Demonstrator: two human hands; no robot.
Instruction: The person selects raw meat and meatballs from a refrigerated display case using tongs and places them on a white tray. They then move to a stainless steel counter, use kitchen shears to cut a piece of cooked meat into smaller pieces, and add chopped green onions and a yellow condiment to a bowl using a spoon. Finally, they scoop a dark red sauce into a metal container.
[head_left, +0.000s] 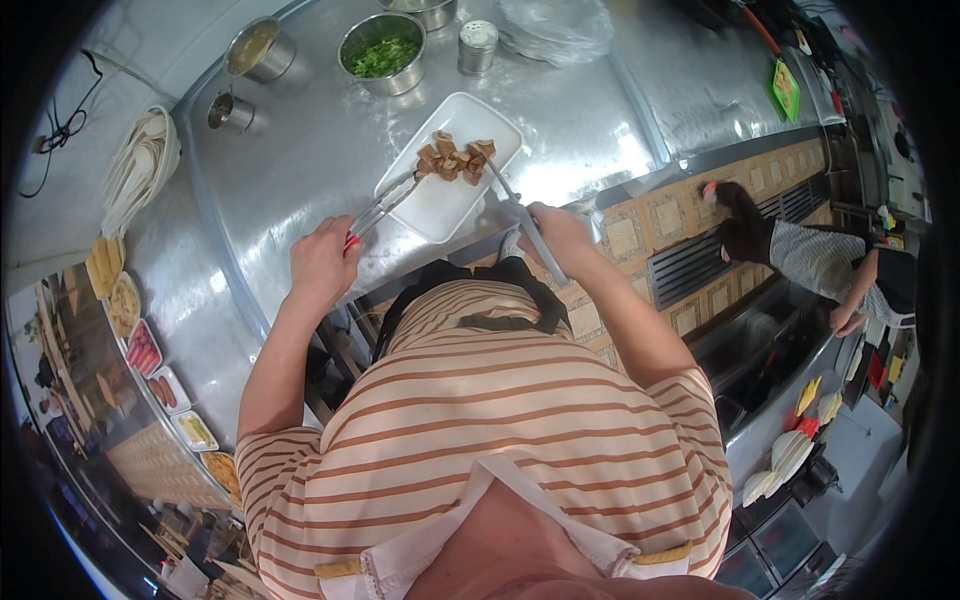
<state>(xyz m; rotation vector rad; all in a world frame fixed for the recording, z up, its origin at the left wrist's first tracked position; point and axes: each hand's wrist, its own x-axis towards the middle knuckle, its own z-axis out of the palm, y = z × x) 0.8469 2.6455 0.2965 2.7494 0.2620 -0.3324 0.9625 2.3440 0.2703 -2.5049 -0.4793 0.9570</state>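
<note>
A pair of metal tongs (382, 206) with a red part near the grip is in my left hand (324, 259). Their tips reach the edge of a small heap of brown cut food pieces, perhaps meat (452, 159). The heap lies on a white rectangular tray (439, 217). My right hand (564, 238) grips a long grey metal tool (525, 214), apparently kitchen scissors seen edge-on. Its far end touches the right side of the heap. Whether its blades are apart cannot be made out.
On the steel counter (300, 165) stand a pot of chopped greens (382, 60), a lidded metal canister (478, 46), plastic bags (555, 26) and a steel pot (260, 51). Small food trays (169, 390) line the left edge. Another person (817, 247) is at the right, beside a sink (757, 345).
</note>
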